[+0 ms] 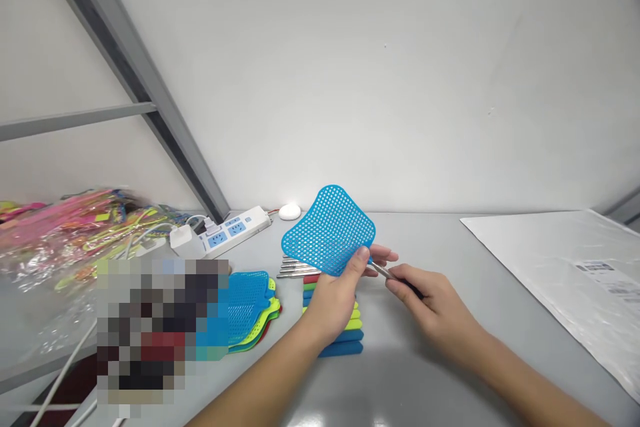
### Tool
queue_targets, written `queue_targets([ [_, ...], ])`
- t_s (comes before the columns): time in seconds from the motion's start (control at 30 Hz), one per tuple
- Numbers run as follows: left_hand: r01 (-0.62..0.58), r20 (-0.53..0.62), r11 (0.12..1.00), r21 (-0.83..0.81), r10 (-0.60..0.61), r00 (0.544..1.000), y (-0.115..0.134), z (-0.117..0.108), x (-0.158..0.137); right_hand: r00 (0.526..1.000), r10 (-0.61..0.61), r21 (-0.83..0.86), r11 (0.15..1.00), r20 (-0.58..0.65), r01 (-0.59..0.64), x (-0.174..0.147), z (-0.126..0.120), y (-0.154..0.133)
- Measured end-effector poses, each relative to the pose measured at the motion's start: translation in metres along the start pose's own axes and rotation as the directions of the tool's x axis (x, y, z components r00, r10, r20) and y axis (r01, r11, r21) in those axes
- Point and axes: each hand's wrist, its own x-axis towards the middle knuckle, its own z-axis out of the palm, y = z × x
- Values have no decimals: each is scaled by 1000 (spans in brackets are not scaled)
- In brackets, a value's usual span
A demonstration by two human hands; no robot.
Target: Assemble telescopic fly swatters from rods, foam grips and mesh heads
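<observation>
- Nearest the camera, two bare forearms are seen, the left one passed over the near part of the tabletop (425, 373).
- By the left hand (336, 303) a blue mesh head (327, 230) is grasped at its narrow neck, with the thumb pressed on the front and the other fingers extended behind; the mesh is held up above the table, tilted.
- By the right hand (440, 300) a metal rod (380, 270) is pinched between thumb and fingers, its dark rear part (414, 288) partly covered; the rod is pointed at the neck, but how far it is inserted cannot be told.
- Beneath the left hand, coloured grips (341, 348) are laid in a row, partly hidden by the wrist; beyond them, loose metal rods (295, 274) are placed side by side.
- To the left, mesh heads in blue, yellow-green, green and red are stacked (249, 300); beside them, a patch is pixelated and cannot be read.
- Farther back, plugs are fitted into a power strip (237, 232), with a white rounded object (289, 212) set near its end.
- At the far left, plastic-wrapped bundles (75, 230) are heaped; at the right, a labelled white package (550, 260) is laid flat.
</observation>
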Motion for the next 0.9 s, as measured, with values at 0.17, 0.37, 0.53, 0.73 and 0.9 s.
queue_targets([
  [0.17,53,73,998,-15,-52,996,3,-4,0,922,119,451,844,369,-289,2,-5,-1],
  [0.37,91,85,995,50,-95,992,5,-8,1,878,110,609,680,465,-408,4,-2,2],
  [0.53,109,123,992,69,-117,985,-1,-9,4,894,151,593,700,422,-398,4,3,3],
  [0.73,90,162,994,64,-100,982,-5,-15,7,811,247,637,516,530,-573,5,-1,-1],
  [0.9,55,194,997,57,-65,979,-2,-10,5,704,169,629,341,690,-698,4,-6,0],
])
